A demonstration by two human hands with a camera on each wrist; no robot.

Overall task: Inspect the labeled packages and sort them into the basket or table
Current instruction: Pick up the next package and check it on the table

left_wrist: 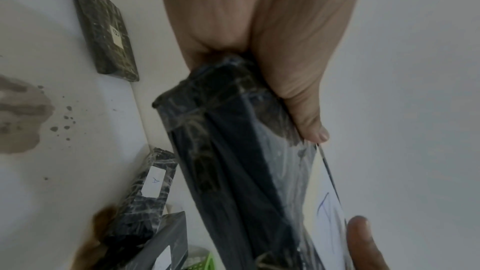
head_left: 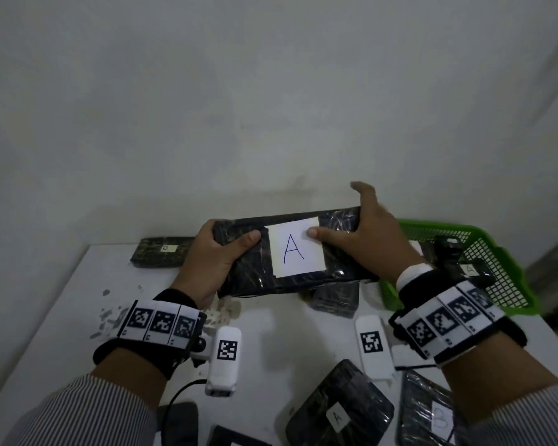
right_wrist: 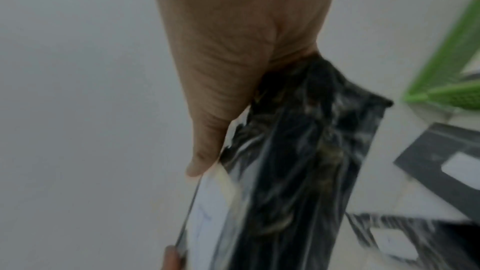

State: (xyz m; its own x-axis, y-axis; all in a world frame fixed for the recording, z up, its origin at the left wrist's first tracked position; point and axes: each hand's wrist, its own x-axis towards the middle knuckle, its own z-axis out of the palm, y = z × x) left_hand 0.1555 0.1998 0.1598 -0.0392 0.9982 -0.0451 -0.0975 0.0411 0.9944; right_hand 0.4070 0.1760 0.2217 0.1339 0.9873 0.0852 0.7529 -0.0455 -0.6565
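I hold a black plastic-wrapped package (head_left: 255, 262) above the table, its white label (head_left: 295, 247) with a blue "A" facing me. My left hand (head_left: 219, 249) grips its left end, thumb across the front. My right hand (head_left: 364, 239) holds the right end, thumb pressed on the label's edge, index finger raised. The left wrist view shows the package (left_wrist: 233, 171) end-on under my thumb (left_wrist: 309, 122). The right wrist view shows the package (right_wrist: 298, 161), blurred. A green mesh basket (head_left: 503, 284) stands at the right with a package marked "A" (head_left: 467, 268) in it.
The white table (head_left: 271, 342) carries a package marked "B" (head_left: 161, 252) at the back left, packages marked "A" (head_left: 339, 410) and "B" (head_left: 432, 413) near me, and another (head_left: 332, 299) under the held one. A grey wall (head_left: 271, 91) rises behind the table.
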